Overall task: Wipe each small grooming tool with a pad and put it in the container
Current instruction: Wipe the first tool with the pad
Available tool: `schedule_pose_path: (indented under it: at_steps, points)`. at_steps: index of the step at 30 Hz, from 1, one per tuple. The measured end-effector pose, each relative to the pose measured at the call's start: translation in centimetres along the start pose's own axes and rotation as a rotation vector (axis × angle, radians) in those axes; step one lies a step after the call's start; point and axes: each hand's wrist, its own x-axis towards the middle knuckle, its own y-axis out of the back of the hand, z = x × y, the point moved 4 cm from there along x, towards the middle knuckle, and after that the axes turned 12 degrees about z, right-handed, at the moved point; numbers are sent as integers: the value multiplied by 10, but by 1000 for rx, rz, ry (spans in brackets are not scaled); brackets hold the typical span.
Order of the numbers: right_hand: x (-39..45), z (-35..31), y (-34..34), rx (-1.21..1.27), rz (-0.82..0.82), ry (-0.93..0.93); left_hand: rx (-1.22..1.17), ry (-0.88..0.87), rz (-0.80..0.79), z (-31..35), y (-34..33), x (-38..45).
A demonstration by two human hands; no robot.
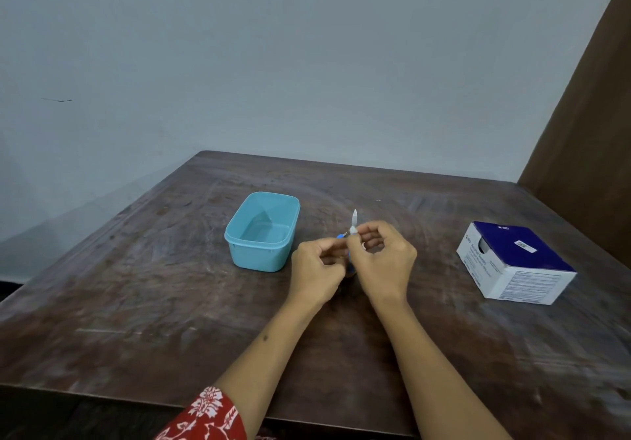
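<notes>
While two hands (351,262) hold one tool (354,221), one container (262,231), one box (515,262)

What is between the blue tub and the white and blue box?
In the head view, both hands, left and right, sit between the light-blue plastic tub and the white-and-navy cardboard box, holding a small metal-tipped tool.

I've got one feed only: head cam, wide-angle, looking forward and down over the table (170,303). Both forearms enter from the bottom edge. Hands sit close, mid-frame. Wall (273,63) fills the upper half. No second view to overlap.
</notes>
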Motion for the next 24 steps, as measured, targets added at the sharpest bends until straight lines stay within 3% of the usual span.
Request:
schedule_pose_path:
  at_steps: [18, 24]
  points:
    - [1, -9, 6, 8, 80, 46, 65, -18, -13, -1, -3, -1]
    - [-2, -6, 3, -22, 8, 7, 40, 1, 7, -1, 1, 1]
